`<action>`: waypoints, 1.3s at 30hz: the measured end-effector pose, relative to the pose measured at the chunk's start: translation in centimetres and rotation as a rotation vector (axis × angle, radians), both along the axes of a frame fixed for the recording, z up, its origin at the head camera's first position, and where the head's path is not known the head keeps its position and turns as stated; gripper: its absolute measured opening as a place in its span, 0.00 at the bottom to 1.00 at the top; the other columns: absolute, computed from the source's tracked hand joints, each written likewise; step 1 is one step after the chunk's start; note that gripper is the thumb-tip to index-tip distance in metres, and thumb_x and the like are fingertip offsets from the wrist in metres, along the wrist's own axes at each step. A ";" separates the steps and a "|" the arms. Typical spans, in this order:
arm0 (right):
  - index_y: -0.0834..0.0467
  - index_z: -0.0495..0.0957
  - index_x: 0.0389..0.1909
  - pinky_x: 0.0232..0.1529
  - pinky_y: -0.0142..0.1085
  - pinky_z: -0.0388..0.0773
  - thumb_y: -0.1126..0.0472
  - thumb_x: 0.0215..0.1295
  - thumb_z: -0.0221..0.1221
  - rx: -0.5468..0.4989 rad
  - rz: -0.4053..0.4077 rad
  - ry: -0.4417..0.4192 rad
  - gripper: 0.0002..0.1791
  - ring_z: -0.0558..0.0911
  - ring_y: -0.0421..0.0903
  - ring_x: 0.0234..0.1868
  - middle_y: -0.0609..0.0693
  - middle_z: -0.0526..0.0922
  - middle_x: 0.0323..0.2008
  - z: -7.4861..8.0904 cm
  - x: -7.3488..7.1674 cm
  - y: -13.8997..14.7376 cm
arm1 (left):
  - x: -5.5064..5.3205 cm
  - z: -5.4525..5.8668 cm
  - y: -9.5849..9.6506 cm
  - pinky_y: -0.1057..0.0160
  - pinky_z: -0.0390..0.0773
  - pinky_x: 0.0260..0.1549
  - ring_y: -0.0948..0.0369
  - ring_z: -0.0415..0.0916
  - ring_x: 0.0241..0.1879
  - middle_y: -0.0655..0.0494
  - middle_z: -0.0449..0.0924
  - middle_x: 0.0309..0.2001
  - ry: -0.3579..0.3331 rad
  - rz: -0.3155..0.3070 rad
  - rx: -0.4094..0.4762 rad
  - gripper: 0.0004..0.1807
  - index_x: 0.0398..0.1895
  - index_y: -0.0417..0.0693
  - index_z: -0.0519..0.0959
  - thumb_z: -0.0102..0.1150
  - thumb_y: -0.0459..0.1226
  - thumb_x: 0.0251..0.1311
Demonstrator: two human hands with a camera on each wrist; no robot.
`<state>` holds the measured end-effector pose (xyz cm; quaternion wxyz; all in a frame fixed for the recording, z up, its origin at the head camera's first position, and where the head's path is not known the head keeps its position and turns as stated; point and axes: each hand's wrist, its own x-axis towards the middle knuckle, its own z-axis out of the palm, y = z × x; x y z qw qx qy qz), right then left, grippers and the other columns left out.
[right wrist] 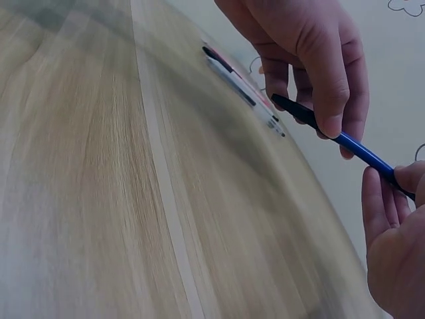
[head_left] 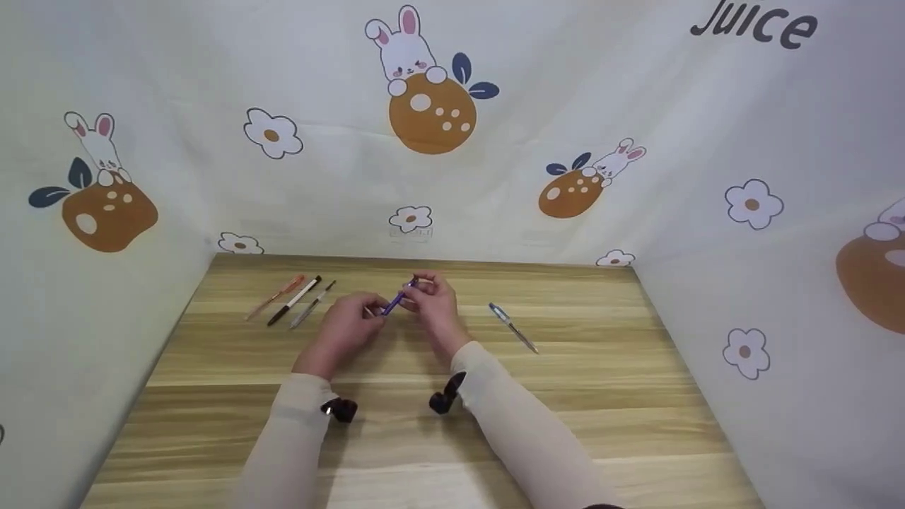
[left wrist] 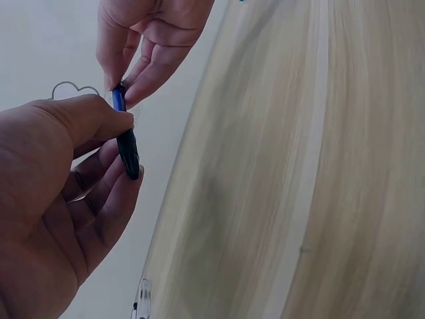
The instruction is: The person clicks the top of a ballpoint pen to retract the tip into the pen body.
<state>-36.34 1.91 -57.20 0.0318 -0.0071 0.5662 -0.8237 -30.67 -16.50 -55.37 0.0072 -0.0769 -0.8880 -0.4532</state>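
Both hands meet over the far part of the table around one pen (head_left: 394, 304), blue along the barrel with a dark end. My left hand (head_left: 345, 326) pinches the dark end between thumb and fingers; the left wrist view shows this dark end (left wrist: 129, 151) under the thumb. At the other end of the blue barrel (right wrist: 364, 153), my right hand (head_left: 434, 305) grips with thumb and fingertips, covering the tip. The pen slants up from the left hand to the right in the head view.
Left of the hands lie an orange pen (head_left: 276, 297), a white-and-black pen (head_left: 295, 300) and a clear pen (head_left: 312, 305), side by side. A clear pen with a blue cap (head_left: 512, 327) lies to the right. Printed cloth (head_left: 325, 191) walls the wooden table (head_left: 565, 396) on three sides.
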 end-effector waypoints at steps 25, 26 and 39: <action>0.66 0.80 0.62 0.49 0.44 0.91 0.78 0.70 0.67 0.062 0.044 -0.024 0.21 0.92 0.48 0.40 0.61 0.89 0.45 -0.6 0.0 -2.1 | 0.1 -0.6 -2.6 0.47 0.83 0.48 0.53 0.84 0.44 0.52 0.88 0.43 0.030 0.038 -0.088 0.12 0.55 0.43 0.90 0.68 0.31 0.70; 0.66 0.80 0.63 0.49 0.44 0.91 0.78 0.70 0.67 0.070 0.048 -0.022 0.22 0.92 0.49 0.40 0.60 0.90 0.46 -0.6 0.0 -2.0 | 0.2 -0.6 -2.7 0.47 0.83 0.49 0.53 0.84 0.44 0.52 0.88 0.43 0.033 0.039 -0.093 0.12 0.55 0.43 0.90 0.68 0.31 0.71; 0.71 0.82 0.65 0.51 0.46 0.90 0.74 0.71 0.70 0.170 0.071 0.043 0.22 0.92 0.62 0.49 0.61 0.91 0.45 -0.7 -0.3 -1.3 | 0.5 -0.5 -4.4 0.46 0.83 0.50 0.52 0.83 0.47 0.51 0.88 0.46 -0.010 0.080 -0.100 0.13 0.57 0.45 0.89 0.69 0.33 0.72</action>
